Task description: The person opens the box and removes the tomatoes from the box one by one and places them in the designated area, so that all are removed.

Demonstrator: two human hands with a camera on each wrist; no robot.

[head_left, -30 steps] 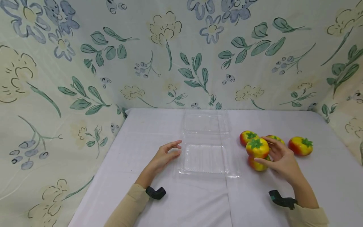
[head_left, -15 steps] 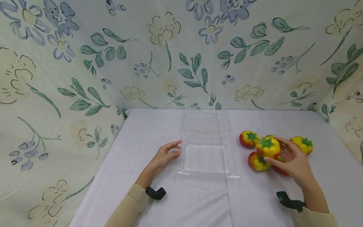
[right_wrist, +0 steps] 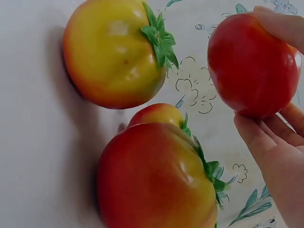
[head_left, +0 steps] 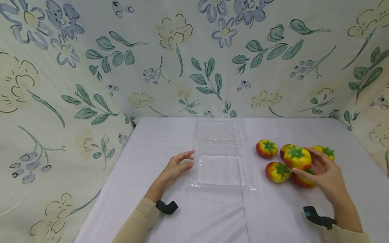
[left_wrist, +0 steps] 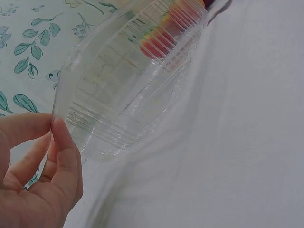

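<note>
My left hand (head_left: 174,169) pinches the left rim of a clear plastic clamshell container (head_left: 219,170) between thumb and fingers; the left wrist view shows this grip close up. The container lies with its lid (head_left: 220,131) folded back away from me. On the right, my right hand (head_left: 328,177) holds a yellow-and-red tomato (head_left: 297,158) with a green star-shaped stem top, thumb on the near side and fingers round the far side. In the right wrist view, the red underside of this tomato (right_wrist: 254,66) faces the camera, raised beside other tomatoes.
Several similar tomatoes sit on the white-clothed table (head_left: 182,216), among them one at the back left (head_left: 266,149), one at the front left (head_left: 277,172) and one partly under the right hand (head_left: 304,181). A floral cloth (head_left: 194,60) hangs behind the table.
My right hand has moved right with the tomato, from over the front-left tomato to over those farther right. The left hand and container have stayed in place.
</note>
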